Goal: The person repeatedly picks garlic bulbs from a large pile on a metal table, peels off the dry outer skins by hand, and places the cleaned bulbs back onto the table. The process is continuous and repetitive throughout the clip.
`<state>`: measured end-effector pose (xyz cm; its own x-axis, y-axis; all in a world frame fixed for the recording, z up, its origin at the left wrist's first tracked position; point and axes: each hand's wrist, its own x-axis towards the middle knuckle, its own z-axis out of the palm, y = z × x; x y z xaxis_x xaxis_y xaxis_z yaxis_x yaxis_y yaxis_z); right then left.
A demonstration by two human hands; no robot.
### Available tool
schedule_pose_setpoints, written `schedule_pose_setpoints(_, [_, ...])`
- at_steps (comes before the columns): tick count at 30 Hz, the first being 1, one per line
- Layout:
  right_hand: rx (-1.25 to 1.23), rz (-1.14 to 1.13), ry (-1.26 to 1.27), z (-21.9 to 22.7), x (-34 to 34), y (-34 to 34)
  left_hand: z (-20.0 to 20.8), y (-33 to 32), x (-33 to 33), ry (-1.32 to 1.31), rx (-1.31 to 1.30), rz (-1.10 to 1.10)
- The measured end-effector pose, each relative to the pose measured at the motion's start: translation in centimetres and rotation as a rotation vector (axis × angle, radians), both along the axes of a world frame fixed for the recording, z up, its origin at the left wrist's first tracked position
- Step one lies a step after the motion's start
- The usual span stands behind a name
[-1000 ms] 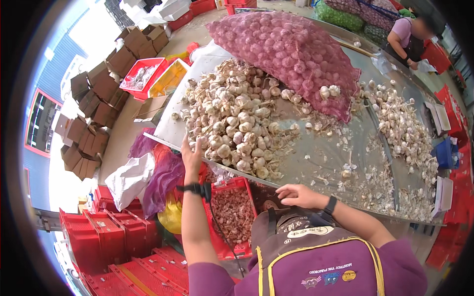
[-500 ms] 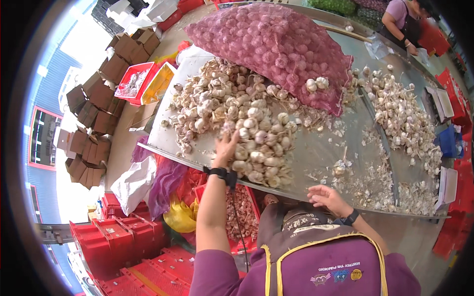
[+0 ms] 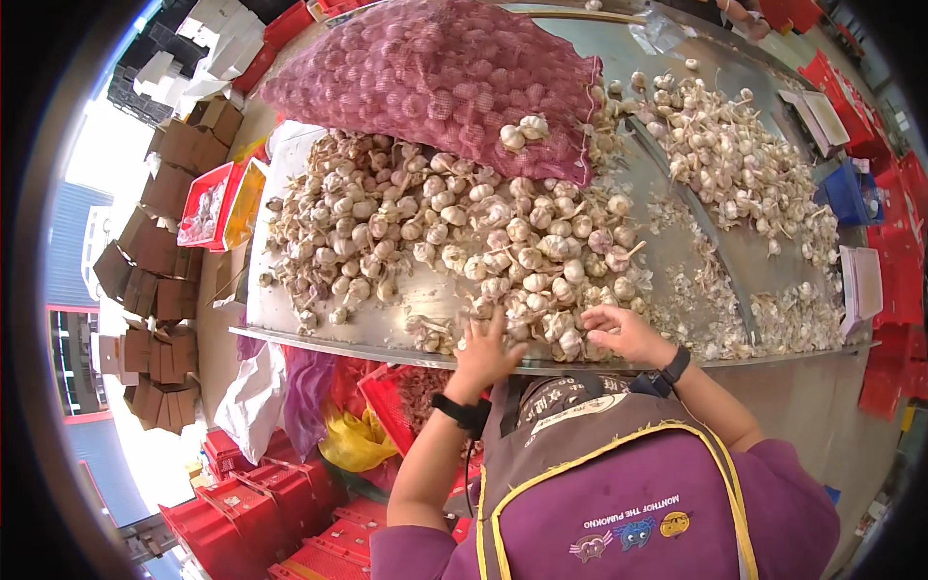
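Note:
Many loose garlic bulbs [image 3: 541,256] lie heaped on the metal table [image 3: 387,311] in front of me. My left hand [image 3: 486,350] is at the near edge with its fingers spread, against the lower left side of the heap. My right hand [image 3: 626,333] is at the heap's lower right side, fingers extended and apart, nothing seen in it. Behind the heap lies a full purple mesh sack [image 3: 425,82] of garlic, with a pair of bulbs [image 3: 523,132] resting on it.
Across a dark divider strip [image 3: 696,217] lies another garlic pile [image 3: 744,164]. Papery skins [image 3: 720,333] litter the table's right side. A blue bin [image 3: 853,193] and white trays sit at the far right. Red crates [image 3: 261,512] and cardboard boxes [image 3: 159,232] stand to the left.
The near garlic has shifted right, spreading toward the middle. My left hand has come back to the table edge, and my right hand has moved up to the heap. The view has turned.

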<state>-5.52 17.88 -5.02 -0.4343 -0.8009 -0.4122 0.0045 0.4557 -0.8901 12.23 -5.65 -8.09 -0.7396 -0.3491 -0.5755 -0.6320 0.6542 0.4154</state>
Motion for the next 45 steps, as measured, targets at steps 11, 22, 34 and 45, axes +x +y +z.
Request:
schedule_pose_setpoints(11, [-0.006,-0.127,0.222,0.0,-7.7,0.1,4.2,1.8,-7.3,-0.011,0.228,-0.357])
schedule_pose_setpoints(22, [-0.058,0.463,0.868,-5.0,-9.6,-11.0,0.2,-1.6,-12.8,0.362,-0.198,-0.226])
schedule_pose_setpoints(34, [0.361,0.247,0.301,-3.4,-12.2,-5.7,3.0,-6.6,-11.5,0.368,0.852,0.66])
schedule_pose_setpoints(45, [0.276,0.541,0.34,-5.4,-12.7,-7.7,-1.2,-3.3,-18.3,0.312,-0.277,-0.109])
